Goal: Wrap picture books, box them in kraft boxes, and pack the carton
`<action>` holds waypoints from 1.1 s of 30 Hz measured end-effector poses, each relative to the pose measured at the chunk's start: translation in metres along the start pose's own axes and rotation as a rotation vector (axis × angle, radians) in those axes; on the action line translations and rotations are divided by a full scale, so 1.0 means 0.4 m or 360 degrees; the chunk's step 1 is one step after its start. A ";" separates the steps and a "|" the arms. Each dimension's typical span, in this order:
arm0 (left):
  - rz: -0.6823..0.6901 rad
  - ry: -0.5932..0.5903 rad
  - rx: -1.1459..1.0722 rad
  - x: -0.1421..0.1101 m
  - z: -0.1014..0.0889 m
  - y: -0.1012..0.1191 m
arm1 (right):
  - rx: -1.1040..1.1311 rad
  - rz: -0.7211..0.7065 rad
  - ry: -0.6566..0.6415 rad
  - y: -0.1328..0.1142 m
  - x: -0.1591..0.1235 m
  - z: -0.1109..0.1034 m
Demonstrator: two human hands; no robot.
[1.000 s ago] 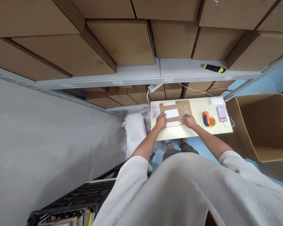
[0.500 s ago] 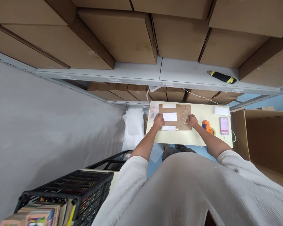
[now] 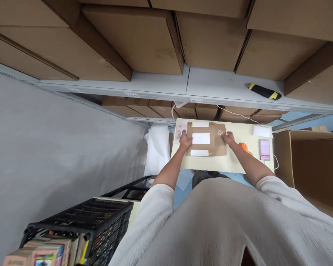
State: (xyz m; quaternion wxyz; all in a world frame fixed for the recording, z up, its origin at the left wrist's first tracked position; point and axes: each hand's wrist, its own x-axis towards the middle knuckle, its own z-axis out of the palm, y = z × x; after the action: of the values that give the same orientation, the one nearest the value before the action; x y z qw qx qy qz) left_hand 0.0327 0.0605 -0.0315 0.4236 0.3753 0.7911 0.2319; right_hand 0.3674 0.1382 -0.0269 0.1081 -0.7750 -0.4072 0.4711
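While the left hand [image 3: 185, 140] holds the cardboard [image 3: 201, 130] by one side, the right hand [image 3: 229, 138] pinches its flap [image 3: 220, 147]; even tension should keep it square.

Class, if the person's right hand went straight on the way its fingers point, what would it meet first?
Most likely the right-hand flap of the cardboard package; the right hand seems to touch its edge, though depth is unclear.
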 end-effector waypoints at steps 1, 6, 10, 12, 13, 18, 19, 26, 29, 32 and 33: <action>-0.0019 -0.0042 -0.0025 -0.001 -0.005 0.002 | 0.0050 0.0030 0.0017 -0.001 -0.006 -0.005; 0.0131 -0.0149 -0.0113 -0.021 -0.032 0.028 | 0.0273 -0.0008 0.0115 0.002 -0.061 -0.049; 0.0287 -0.0185 -0.0118 -0.042 -0.046 0.074 | 0.0326 -0.0190 0.0245 0.003 -0.119 -0.088; 0.0365 -0.0192 -0.0121 -0.054 -0.052 0.101 | 0.0354 -0.0282 0.0329 -0.002 -0.150 -0.104; 0.0400 -0.0190 -0.0119 -0.061 -0.055 0.114 | 0.0387 -0.0322 0.0375 -0.006 -0.167 -0.111; 0.0579 -0.0216 -0.0192 -0.110 -0.075 0.152 | 0.0587 -0.0399 0.0407 -0.028 -0.258 -0.140; 0.0621 -0.0245 -0.0240 -0.122 -0.078 0.153 | 0.0609 -0.0394 0.0351 -0.030 -0.276 -0.143; 0.0741 -0.0403 -0.0409 -0.194 -0.082 0.147 | 0.0616 -0.0402 0.0217 -0.029 -0.361 -0.134; 0.0789 -0.0457 -0.0384 -0.221 -0.087 0.156 | 0.0564 -0.0432 0.0116 -0.038 -0.378 -0.133; 0.0829 -0.0488 -0.0375 -0.248 -0.088 0.166 | 0.0578 -0.0472 0.0060 -0.050 -0.385 -0.144; 0.0820 -0.0466 -0.0370 -0.256 -0.086 0.169 | 0.0598 -0.0473 0.0060 -0.054 -0.385 -0.149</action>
State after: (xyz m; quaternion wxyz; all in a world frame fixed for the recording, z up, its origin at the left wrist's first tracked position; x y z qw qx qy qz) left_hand 0.0673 0.0193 0.0840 0.5004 0.5418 0.5689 0.3639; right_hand 0.3703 0.0521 0.1157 0.3262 -0.6815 -0.4198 0.5029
